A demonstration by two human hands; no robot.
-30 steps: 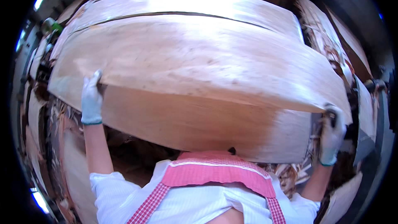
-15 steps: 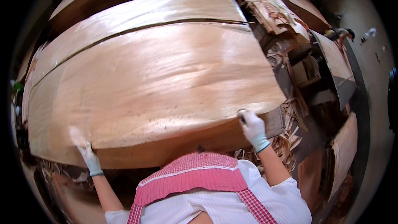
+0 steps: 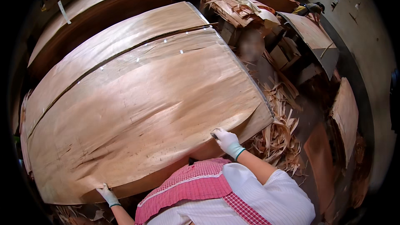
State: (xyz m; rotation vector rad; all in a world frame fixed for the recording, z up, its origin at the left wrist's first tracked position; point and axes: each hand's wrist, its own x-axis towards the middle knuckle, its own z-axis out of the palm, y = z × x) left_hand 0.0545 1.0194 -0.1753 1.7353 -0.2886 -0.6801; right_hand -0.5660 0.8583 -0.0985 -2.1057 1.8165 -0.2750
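Veneer sheet is curving up along its near edge, where the gloved left hand and right hand are gripping it.

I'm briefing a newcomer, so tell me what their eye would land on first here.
Probably the broad, thin, tan wood sheet filling the middle, its near edge gripped by the white-gloved left hand at the lower left and the white-gloved right hand below and right of centre. Next might come the pink-and-white checked fabric apron at the bottom, and the tangle of curled, reddish-tan wood strips on the right.
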